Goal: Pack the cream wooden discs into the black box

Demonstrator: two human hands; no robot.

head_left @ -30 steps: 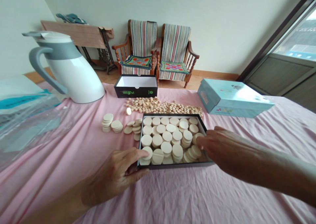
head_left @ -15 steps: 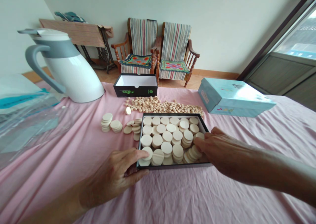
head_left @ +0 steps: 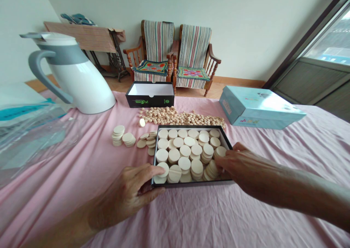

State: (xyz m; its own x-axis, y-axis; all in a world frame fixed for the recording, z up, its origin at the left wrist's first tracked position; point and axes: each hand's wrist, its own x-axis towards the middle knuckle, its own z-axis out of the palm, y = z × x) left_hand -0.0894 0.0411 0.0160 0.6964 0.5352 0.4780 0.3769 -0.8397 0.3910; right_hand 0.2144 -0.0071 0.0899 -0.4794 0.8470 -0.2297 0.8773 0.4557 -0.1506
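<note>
A shallow black-rimmed box [head_left: 191,184] sits in front of me on the pink cloth, filled with stacks of pale round wooden discs [head_left: 185,151]. My left hand [head_left: 136,184] grips its near left corner, forefinger resting on a corner disc and thumb low against the outside wall. At the right wall, my right hand [head_left: 235,162] is closed over the edge. Its thumb side reaches inside beside a leaning stack of discs [head_left: 211,170], while its other fingertips are partly hidden. More loose disc stacks [head_left: 118,135] stand left of the box.
Small wooden beads [head_left: 164,115] lie in a heap behind the box. Farther back is an open black box [head_left: 150,101]. A light blue box [head_left: 262,107] stands right, a white jug [head_left: 79,76] left, beside clear plastic bags [head_left: 32,142]. Two chairs [head_left: 158,43] are beyond the table.
My right thumb side has slid slightly toward me inside the box, uncovering more of a disc by the right wall. My left hand and the box look unmoved.
</note>
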